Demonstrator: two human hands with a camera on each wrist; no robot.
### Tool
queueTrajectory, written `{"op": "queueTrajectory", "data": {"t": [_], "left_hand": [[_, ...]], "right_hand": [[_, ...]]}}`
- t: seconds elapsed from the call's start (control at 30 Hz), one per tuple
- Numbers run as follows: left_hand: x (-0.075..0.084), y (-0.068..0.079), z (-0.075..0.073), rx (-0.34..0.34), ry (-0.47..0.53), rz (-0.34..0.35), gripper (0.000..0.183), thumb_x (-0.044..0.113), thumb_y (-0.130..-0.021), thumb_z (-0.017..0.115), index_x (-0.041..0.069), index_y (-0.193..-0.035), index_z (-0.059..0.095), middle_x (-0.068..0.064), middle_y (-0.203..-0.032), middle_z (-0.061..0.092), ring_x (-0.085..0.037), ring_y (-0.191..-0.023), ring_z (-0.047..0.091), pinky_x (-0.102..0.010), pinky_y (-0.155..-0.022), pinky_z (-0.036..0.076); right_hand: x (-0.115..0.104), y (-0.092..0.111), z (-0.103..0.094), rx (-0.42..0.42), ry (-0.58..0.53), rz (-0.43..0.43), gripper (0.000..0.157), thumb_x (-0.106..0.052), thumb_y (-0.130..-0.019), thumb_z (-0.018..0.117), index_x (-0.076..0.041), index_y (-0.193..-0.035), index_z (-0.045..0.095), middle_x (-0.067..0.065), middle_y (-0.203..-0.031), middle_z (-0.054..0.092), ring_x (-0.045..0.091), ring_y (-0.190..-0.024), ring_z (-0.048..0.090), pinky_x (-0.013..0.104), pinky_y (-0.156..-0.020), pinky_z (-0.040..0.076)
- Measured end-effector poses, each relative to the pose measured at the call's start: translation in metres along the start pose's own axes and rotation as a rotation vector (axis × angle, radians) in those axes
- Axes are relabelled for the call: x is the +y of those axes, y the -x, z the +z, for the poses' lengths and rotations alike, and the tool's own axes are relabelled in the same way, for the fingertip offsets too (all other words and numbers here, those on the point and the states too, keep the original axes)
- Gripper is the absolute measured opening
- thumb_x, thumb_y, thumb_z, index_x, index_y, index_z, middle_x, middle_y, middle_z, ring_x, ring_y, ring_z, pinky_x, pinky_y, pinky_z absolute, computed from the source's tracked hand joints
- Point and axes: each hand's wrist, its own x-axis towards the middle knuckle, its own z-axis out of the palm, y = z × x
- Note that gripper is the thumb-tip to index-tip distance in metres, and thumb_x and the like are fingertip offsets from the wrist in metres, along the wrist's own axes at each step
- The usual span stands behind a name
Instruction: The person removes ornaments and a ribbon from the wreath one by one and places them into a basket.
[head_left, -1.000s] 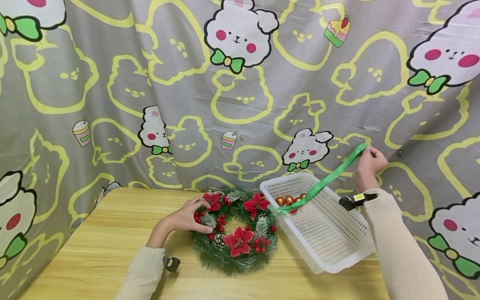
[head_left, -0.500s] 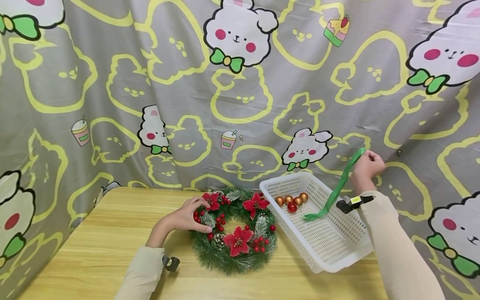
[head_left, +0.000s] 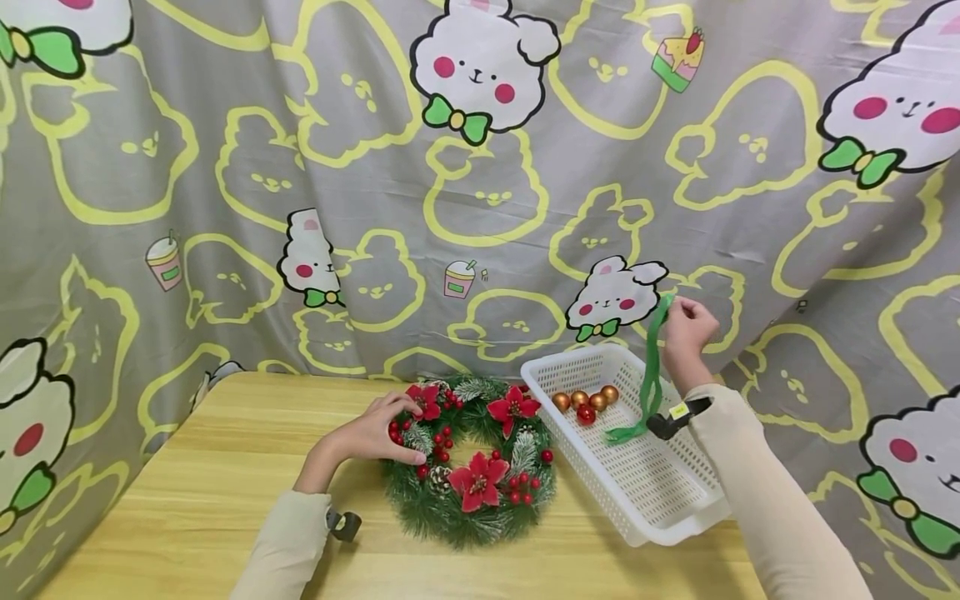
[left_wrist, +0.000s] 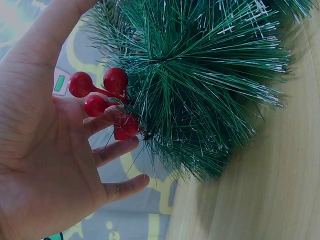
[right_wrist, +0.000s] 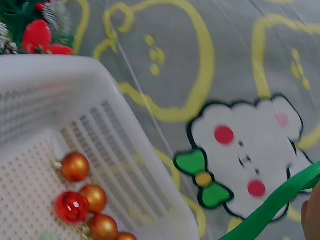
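Observation:
A green Christmas wreath (head_left: 480, 523) with red poinsettias, berries and a pine cone lies flat on the table. My left hand (head_left: 375, 433) grips its left side, thumb and fingers spread across the rim. Red berries (left_wrist: 115, 80) lie against those fingers in the left wrist view. Raised above the far side of a white basket (head_left: 678, 531), my right hand (head_left: 688, 329) pinches the top of a green ribbon (head_left: 652, 367). The ribbon hangs down, its lower end inside the basket. Only a bit of that hand shows in the right wrist view, beside the ribbon (right_wrist: 272, 205).
Several gold ball ornaments (head_left: 562, 402) and a red one (head_left: 586, 414) sit at the basket's far left end. Right of the wreath, the basket stands close against it on the wooden table (head_left: 247, 450). A grey patterned curtain (head_left: 390, 192) hangs behind.
My right hand has moved left with the ribbon. The ribbon, stretched towards the wreath a second ago, now hangs with its end in the basket. My left hand stays on the wreath.

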Motion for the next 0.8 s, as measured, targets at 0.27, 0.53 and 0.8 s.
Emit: {"op": "queueTrajectory", "data": {"t": [0.27,0.53,0.8], "left_hand": [[-0.002,0.000,0.001,0.002,0.003,-0.001,0.072,0.055,-0.068,0.078,0.021,-0.125,0.051,-0.007,-0.147,0.027,-0.034,-0.134,0.023,-0.060,-0.098,0.032],[-0.001,-0.002,0.000,0.000,0.000,0.002,0.072,0.055,-0.068,0.078,0.020,-0.125,0.051,-0.008,-0.148,0.027,-0.035,-0.135,0.022,-0.060,-0.099,0.031],[-0.002,-0.001,0.000,-0.010,0.013,-0.007,0.071,0.053,-0.069,0.077,0.020,-0.126,0.051,-0.009,-0.148,0.025,-0.036,-0.134,0.021,-0.061,-0.097,0.031]], "right_hand": [[-0.004,0.038,0.029,-0.238,-0.002,0.014,0.006,-0.006,-0.086,0.062,-0.004,-0.087,0.068,-0.007,-0.072,0.059,0.005,-0.062,0.055,0.015,-0.057,0.047],[-0.007,0.053,0.037,-0.511,0.151,0.090,0.016,-0.014,-0.090,0.059,-0.002,-0.099,0.066,-0.008,-0.069,0.062,0.009,-0.062,0.058,0.021,-0.060,0.048],[-0.008,0.044,0.029,-0.913,0.410,0.175,0.028,-0.020,-0.095,0.054,0.000,-0.113,0.059,-0.007,-0.073,0.063,0.009,-0.071,0.060,0.022,-0.067,0.052]]}}
